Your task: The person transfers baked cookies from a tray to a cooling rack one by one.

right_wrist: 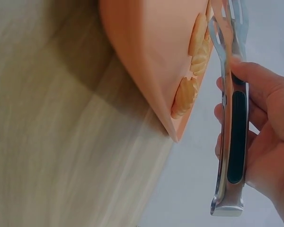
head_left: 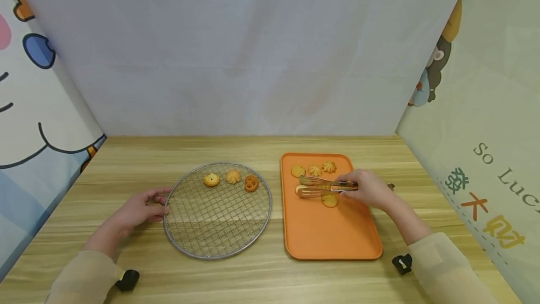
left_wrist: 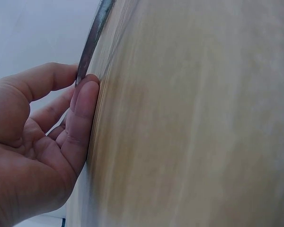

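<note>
Tongs (right_wrist: 238,127), parted, in right grip (head_left: 370,189)

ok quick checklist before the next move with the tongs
1. Right hand grips the tongs: ok
2. Tong tips above the orange tray: ok
3. Pale round cookie clamped between the tips: cannot tell, the tongs partly cover it
4. Left hand pinches the rim of the round wire rack: ok
5. Pretzel, swirl cookie and pale-topped cookie inside that rim: ok
</note>
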`<state>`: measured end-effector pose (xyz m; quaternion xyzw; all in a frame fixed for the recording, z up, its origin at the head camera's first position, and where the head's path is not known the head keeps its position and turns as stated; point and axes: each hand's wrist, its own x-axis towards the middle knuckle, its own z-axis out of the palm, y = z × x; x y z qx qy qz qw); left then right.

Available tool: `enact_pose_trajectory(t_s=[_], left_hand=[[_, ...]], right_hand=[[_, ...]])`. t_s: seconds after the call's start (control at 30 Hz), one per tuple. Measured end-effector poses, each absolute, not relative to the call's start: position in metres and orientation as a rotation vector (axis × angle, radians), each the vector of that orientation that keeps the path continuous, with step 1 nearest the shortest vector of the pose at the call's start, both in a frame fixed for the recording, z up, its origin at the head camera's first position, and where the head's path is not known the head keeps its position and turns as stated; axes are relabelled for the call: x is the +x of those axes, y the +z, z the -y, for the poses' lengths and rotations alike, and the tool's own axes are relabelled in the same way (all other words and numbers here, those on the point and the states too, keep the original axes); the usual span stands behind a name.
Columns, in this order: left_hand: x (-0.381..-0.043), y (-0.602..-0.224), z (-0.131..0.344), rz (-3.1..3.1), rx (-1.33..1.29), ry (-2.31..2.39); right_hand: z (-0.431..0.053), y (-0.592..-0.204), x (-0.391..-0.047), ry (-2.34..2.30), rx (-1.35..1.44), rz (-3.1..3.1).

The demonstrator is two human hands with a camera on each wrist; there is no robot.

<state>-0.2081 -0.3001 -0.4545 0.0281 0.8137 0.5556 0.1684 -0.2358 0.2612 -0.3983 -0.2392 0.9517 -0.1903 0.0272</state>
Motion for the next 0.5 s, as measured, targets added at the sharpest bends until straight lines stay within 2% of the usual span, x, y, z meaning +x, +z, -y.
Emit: enact_pose_trajectory(t_s=[0.5], left_hand=[[-0.2079,-0.4563,0.3001,-2.310,0.080,1.586]], right_hand=[[-0.2577,-0.3895,-0.2348,-0.600,-0.780,-2.947]])
